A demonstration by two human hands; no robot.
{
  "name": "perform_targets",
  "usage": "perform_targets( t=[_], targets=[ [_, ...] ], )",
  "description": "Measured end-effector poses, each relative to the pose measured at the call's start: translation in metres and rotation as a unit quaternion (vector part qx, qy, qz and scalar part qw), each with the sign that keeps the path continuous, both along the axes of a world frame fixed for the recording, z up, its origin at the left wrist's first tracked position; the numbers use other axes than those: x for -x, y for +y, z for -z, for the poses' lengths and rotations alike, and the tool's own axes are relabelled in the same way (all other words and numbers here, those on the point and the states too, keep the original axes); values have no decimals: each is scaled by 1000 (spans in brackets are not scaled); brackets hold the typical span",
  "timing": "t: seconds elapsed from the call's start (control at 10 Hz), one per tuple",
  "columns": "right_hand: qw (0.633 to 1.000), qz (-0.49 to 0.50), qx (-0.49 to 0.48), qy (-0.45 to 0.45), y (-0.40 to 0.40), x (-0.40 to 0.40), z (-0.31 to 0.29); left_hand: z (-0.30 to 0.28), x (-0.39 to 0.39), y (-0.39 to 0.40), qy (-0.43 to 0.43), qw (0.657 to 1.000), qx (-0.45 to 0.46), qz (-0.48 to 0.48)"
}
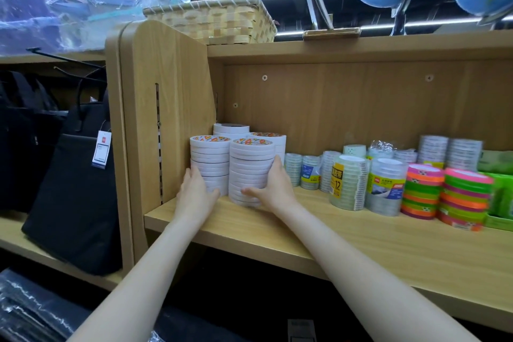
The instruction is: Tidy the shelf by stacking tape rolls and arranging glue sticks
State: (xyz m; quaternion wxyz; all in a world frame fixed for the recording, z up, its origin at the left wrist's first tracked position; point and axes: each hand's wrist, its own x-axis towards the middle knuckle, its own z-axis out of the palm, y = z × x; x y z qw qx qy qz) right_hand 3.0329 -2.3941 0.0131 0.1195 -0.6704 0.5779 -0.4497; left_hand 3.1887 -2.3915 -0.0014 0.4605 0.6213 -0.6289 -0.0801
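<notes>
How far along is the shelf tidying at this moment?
Done: four stacks of white tape rolls stand in the shelf's left corner. In hand: the left hand touches the front left stack and the right hand wraps the front right stack, squaring them. Left: no glue sticks can be made out, so that part looks unstarted.

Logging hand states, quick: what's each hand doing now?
Left hand: open, fingers against the left white tape stack.
Right hand: grips the front white tape stack.

rear tape stacks (pixel 231 128) mostly hidden; green boxes (pixel 501 200) cut off at right edge
</notes>
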Motion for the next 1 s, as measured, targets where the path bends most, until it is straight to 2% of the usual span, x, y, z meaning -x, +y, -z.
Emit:
perform_targets(
  t=[0.1, 0.2, 0.4, 0.6, 0.9, 1.0],
  targets=[
    [1000, 17, 7, -21, 1, -5, 0, 0, -4, -5, 5, 1000, -4, 5],
    [998, 3, -2, -70, 0, -7, -5, -4, -6, -11, 45, 999, 16, -11],
    [987, 19, 13, -160, -5, -19, -8, -19, 4, -24, 98, 991, 34, -86],
    [982, -7, 38, -187, -6, -20, -6, -16, 9, -29, 117, 985, 41, -116],
    [977, 5, 20, -213, -5, -27, -7, -12, 6, -26, 121, 986, 53, -102],
    [974, -16, 12, -227, 2, -17, -10, -10, 6, -15, 172, 976, 104, -86]
  ],
)
